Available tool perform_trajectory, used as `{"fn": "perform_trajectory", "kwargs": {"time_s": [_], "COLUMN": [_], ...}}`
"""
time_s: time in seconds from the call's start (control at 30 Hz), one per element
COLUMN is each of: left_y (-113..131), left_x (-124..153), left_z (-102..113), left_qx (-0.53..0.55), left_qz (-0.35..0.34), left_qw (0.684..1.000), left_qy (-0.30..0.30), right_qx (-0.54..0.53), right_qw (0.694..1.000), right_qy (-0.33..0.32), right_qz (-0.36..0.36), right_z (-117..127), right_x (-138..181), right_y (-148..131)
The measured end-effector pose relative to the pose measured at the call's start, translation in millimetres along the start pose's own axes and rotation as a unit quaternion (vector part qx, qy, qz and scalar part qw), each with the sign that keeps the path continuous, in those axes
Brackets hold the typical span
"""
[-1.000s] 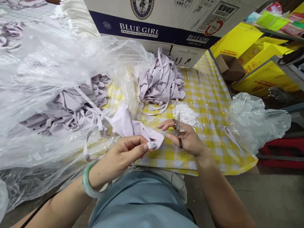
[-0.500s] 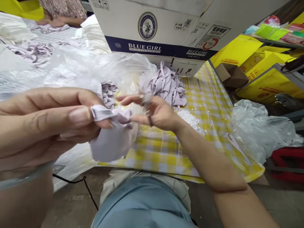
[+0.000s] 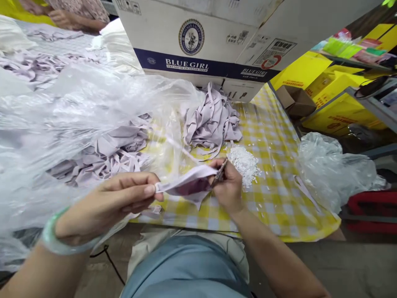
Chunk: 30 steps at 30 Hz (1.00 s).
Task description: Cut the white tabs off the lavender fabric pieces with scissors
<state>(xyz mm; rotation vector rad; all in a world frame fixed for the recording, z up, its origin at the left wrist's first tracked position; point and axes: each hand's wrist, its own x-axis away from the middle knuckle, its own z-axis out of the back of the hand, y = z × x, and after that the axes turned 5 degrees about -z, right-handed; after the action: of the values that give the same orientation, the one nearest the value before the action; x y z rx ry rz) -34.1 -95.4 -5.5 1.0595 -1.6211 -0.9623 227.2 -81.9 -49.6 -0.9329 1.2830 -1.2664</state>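
My left hand [image 3: 114, 203], with a pale green bangle on the wrist, pinches one end of a lilac fabric piece [image 3: 189, 187] between thumb and fingers. My right hand [image 3: 228, 186] is closed on small scissors [image 3: 219, 173] and also touches the other end of the fabric, which is stretched flat between both hands above the yellow checked tablecloth [image 3: 273, 182]. A pile of tiny white snippets [image 3: 245, 161] lies just right of my right hand. A heap of lilac fabric pieces [image 3: 211, 120] lies behind it.
A large clear plastic bag [image 3: 62, 124] holding more lilac pieces fills the left. A Blue Girl cardboard box [image 3: 217, 37] stands at the back. Another crumpled plastic bag [image 3: 335, 165] lies right, beside yellow boxes [image 3: 335, 95]. Another person's hands [image 3: 62, 16] show at top left.
Both hands came down from close to the camera to just above the table edge. The fabric, bunched before, is now pulled taut between them, and the right hand has closed around the scissors.
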Motion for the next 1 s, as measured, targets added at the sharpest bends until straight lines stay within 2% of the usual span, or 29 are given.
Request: {"fn": "perform_trajectory", "kwargs": {"time_s": [0.03,0.1,0.2,0.27,0.37,0.43,0.53,0.6,0.67,0.77,0.9,1.0], "left_y": [-2.9,-7.4,-12.0,-12.8,-11.5,-12.6,-23.4,-35.0,-44.9,-49.5,-43.2,-46.7], "left_x": [-2.7,-4.4,-7.1,-12.3,-23.0,-29.8,-37.1,-39.1,-38.9,-37.2,-40.3,-48.0], "left_z": [-16.1,-38.2,-55.7,-65.7,-83.1,-94.3,-108.5,-116.9,-124.5,-131.8,-131.6,-130.5], "left_qx": [0.000,0.013,0.049,0.074,0.158,0.194,0.166,0.128,0.104,0.084,0.063,0.079], "left_qz": [0.025,0.040,-0.053,-0.105,-0.096,-0.078,-0.094,-0.079,-0.051,-0.060,-0.095,-0.063], "left_qw": [0.999,0.994,0.997,0.992,0.983,0.978,0.981,0.988,0.993,0.993,0.990,0.992], "left_qy": [-0.046,-0.097,-0.041,-0.001,0.012,0.022,0.042,0.020,-0.013,-0.054,-0.081,-0.082], "right_qx": [-0.011,-0.045,-0.096,-0.114,-0.135,-0.162,-0.171,-0.149,-0.147,-0.177,-0.202,-0.213], "right_qw": [0.999,0.993,0.982,0.975,0.959,0.948,0.954,0.967,0.970,0.961,0.951,0.942], "right_qy": [0.019,0.045,0.039,0.000,-0.072,-0.094,-0.068,-0.031,-0.022,-0.031,0.003,-0.043], "right_qz": [-0.035,-0.097,-0.158,-0.192,-0.238,-0.258,-0.237,-0.203,-0.191,-0.209,-0.236,-0.256], "right_z": [-4.5,-14.2,-27.4,-34.7,-37.2,-27.4,3.3,23.6,33.1,23.3,-4.1,-5.7], "right_x": [11.0,31.4,57.8,72.1,84.3,84.9,77.5,70.3,63.1,53.7,48.7,51.1], "right_y": [11.8,31.0,47.1,52.1,54.0,50.7,38.5,28.7,21.4,20.2,29.3,33.7]}}
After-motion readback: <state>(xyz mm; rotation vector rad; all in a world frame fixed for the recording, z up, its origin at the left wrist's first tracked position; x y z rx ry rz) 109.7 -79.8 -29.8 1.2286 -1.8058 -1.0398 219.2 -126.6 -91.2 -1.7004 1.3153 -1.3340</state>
